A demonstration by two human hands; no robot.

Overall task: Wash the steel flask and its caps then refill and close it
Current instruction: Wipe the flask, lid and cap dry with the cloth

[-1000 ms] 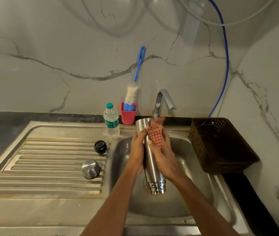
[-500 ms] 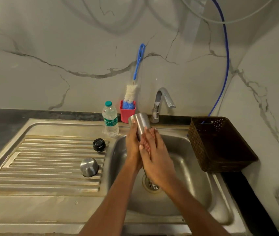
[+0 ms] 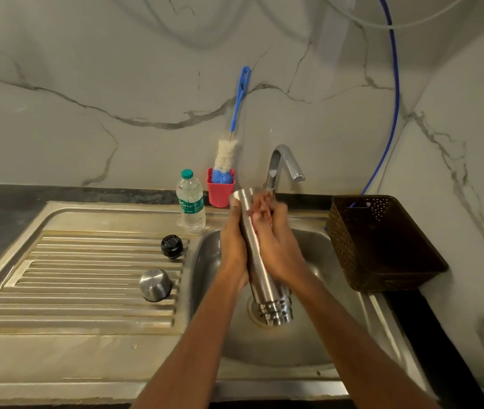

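Observation:
The steel flask (image 3: 264, 287) hangs tilted over the sink basin (image 3: 317, 346), base up toward the tap and threaded mouth down above the drain. My left hand (image 3: 233, 246) grips its left side. My right hand (image 3: 280, 249) wraps its right side, fingers curled over the upper part near the base. Whether a cloth lies under those fingers I cannot tell. The black inner cap (image 3: 172, 247) and the steel outer cap (image 3: 155, 284) sit on the ribbed draining board (image 3: 87, 278), apart from both hands.
The tap (image 3: 283, 163) stands behind the flask. A plastic water bottle (image 3: 190, 202) and a red cup holding a blue-handled bottle brush (image 3: 220, 193) stand at the sink's back edge. A brown perforated basket (image 3: 382, 246) sits right of the basin.
The checked cloth seen at the flask's top one second ago is hidden now. My right hand slid down the flask and back up; the flask's threaded mouth shows above the drain again.

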